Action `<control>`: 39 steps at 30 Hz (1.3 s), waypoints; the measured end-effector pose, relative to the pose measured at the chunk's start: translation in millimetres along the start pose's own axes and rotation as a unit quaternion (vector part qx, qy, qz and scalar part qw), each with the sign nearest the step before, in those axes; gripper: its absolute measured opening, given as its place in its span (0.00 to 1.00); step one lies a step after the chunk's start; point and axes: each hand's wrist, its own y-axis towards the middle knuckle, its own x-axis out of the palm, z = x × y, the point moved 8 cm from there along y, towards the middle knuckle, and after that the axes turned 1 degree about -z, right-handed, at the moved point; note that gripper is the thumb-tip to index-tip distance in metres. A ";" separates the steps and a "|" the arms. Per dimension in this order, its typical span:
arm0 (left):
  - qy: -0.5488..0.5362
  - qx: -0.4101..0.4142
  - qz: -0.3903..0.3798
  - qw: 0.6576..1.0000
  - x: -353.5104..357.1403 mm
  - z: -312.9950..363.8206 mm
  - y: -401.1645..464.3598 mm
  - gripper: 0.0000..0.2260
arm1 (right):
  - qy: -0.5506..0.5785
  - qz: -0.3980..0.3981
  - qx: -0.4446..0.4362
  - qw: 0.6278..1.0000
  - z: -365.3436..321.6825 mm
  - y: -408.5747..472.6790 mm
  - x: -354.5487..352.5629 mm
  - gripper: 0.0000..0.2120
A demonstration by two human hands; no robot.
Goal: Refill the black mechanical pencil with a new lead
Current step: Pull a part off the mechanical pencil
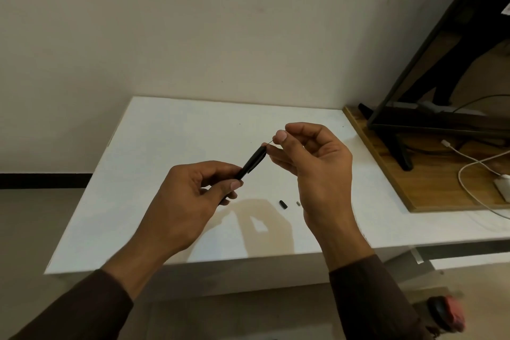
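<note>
My left hand [193, 196] grips the lower part of the black mechanical pencil [252, 161], which tilts up and to the right above the white table [154, 163]. Thumb and forefinger of my right hand [311, 163] pinch a thin dark lead [269, 142], whose lower end meets the pencil's open top. On the table below lie a small black cap [283, 204] and a tiny grey eraser piece [298, 204]. The pencil's tip is hidden inside my left hand.
A wooden board [430, 190] lies at the table's right, carrying a dark monitor stand [400, 152] and white cables [474, 185]. A beige wall rises behind the table. A pink and black object [447, 312] sits on the floor at lower right.
</note>
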 end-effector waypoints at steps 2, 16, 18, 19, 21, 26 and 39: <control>0.004 0.000 -0.002 1.000 0.0 -0.1 -0.2 0.13 | 0.000 0.000 0.002 1.000 0.3 -0.2 0.0 0.05; 0.011 0.004 -0.001 1.000 -0.9 2.0 0.4 0.13 | -0.002 0.000 0.005 1.000 0.6 0.3 0.7 0.05; 0.014 0.004 -0.002 1.000 -0.8 2.2 0.3 0.13 | -0.005 -0.001 0.004 1.000 1.1 0.4 0.9 0.05; 0.014 0.005 -0.002 1.000 -0.5 2.5 0.2 0.13 | -0.009 -0.002 0.003 1.000 1.3 0.5 0.9 0.05; 0.014 0.006 -0.003 1.000 -0.4 3.1 0.1 0.14 | -0.017 -0.003 0.001 1.000 1.7 0.8 1.0 0.05; 0.010 0.009 0.000 1.000 -2.1 4.0 -0.6 0.13 | -0.021 -0.007 0.001 1.000 3.7 1.5 2.2 0.05; 0.014 0.017 -0.001 1.000 -4.8 7.3 0.0 0.13 | -0.067 -0.038 -0.016 0.997 6.2 1.2 9.8 0.03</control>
